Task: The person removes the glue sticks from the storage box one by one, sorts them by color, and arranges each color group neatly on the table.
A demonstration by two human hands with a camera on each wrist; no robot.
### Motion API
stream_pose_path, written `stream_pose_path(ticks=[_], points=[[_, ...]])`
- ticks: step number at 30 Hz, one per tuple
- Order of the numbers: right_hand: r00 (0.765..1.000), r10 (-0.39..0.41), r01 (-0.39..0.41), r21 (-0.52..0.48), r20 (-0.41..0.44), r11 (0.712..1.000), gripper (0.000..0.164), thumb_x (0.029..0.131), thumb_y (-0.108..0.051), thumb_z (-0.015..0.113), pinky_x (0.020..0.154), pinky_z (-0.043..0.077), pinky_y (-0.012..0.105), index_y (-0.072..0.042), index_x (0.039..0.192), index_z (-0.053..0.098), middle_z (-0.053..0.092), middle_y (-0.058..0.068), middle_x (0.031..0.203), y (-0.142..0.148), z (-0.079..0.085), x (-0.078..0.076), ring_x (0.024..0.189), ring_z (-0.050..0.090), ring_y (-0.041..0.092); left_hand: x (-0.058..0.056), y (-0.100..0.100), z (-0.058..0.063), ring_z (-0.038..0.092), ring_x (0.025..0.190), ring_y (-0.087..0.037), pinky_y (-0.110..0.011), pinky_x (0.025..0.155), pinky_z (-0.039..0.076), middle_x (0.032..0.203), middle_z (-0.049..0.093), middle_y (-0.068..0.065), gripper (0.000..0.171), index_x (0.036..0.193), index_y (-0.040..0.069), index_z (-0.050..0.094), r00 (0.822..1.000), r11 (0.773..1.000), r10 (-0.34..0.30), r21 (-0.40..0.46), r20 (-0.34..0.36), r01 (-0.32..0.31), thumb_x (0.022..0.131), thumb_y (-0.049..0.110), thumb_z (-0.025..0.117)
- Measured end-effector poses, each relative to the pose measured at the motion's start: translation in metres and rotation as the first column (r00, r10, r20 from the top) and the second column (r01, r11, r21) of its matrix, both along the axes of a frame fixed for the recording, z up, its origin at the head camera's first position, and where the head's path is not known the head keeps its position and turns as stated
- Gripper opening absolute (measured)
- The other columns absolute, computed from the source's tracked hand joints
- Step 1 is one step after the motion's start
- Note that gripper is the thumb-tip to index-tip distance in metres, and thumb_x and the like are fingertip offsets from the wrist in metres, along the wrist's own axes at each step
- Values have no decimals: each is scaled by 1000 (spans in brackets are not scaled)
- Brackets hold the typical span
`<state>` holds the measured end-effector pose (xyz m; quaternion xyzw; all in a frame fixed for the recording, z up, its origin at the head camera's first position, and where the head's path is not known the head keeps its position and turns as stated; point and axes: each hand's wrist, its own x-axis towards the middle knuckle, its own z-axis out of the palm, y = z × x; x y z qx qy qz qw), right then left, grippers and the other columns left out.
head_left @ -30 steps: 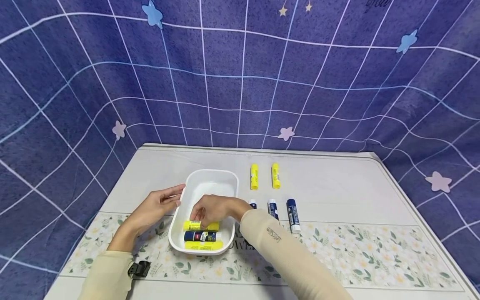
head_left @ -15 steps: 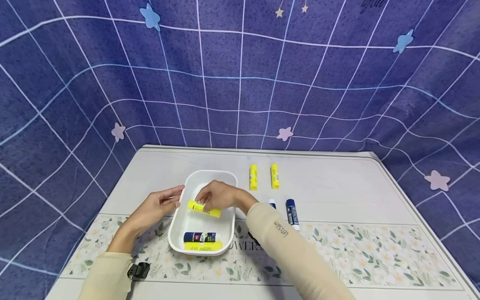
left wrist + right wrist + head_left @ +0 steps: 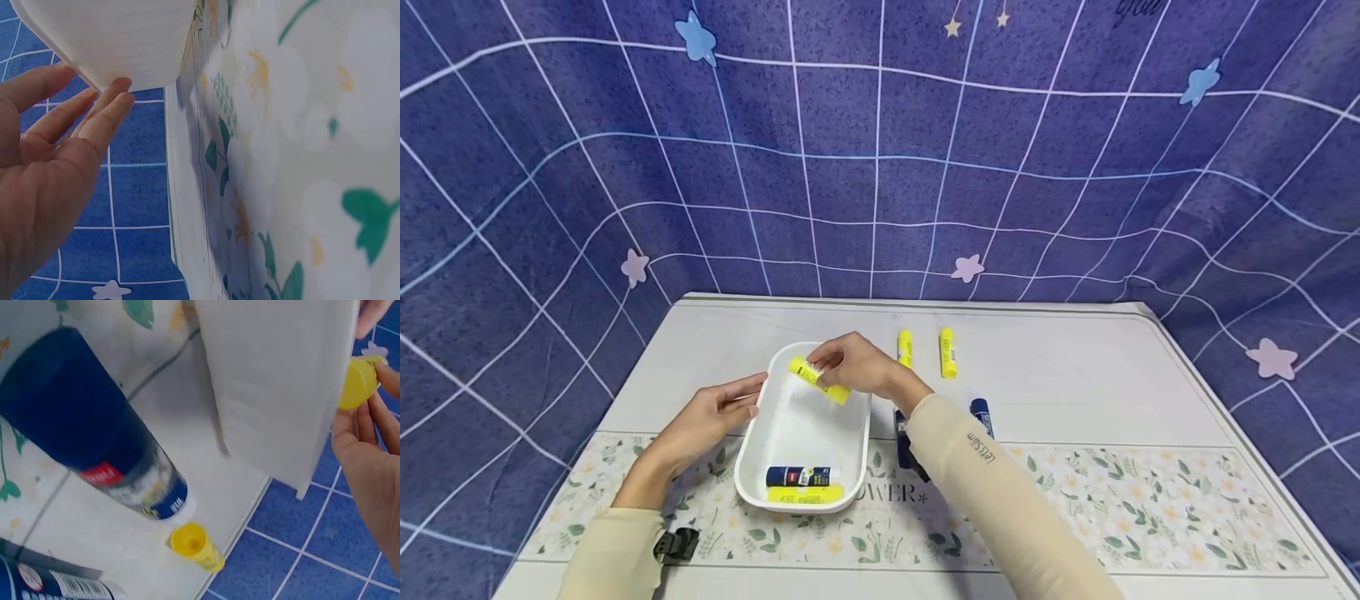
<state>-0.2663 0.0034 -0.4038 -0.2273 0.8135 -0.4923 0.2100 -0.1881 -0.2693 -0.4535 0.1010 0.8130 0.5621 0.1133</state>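
Fingers and thumb of my right hand pinch a yellow glue stick, tilted over the far part of a white plastic basin. In the right wrist view, the round end of this glue stick shows beside the basin's wall. My left hand touches the basin's left side with extended fingers; the left wrist view shows its fingertips against the edge. At the basin's near end lie a dark blue glue stick and another yellow glue stick, side by side.
Right of the basin, two yellow glue sticks lie at the back of the table. Nearer are blue glue sticks, partly hidden by the right forearm. Floral print crosses the white table cover. A blue grid-patterned curtain hangs behind.
My right hand has lifted the yellow glue stick from beside the blue one and carried it toward the basin's far end, tilting it. The left hand has stayed at the basin's side.
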Motion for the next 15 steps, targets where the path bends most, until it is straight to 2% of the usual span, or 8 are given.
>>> stream_pose_path(ticks=[8, 15], points=[[994, -111, 111, -62, -3, 992, 39, 91, 2, 73, 83, 58, 22, -4, 130, 71, 69, 12, 116, 25, 20, -14, 102, 62, 18, 0, 1, 0, 51, 142, -42, -23, 103, 57, 156, 47, -27, 59, 159, 4, 38, 1000, 1000, 3, -16, -9, -3, 105, 10, 59], [981, -195, 195, -86, 13, 977, 40, 93, 0, 72, 99, 58, 31, -4, 133, 69, 68, 12, 123, 50, 35, -25, 112, 64, 23, 0, 0, -1, 48, 144, -41, -20, 103, 55, 158, 45, -27, 58, 159, 4, 38, 1000, 1000, -5, 0, -9, 5, 105, 10, 59]])
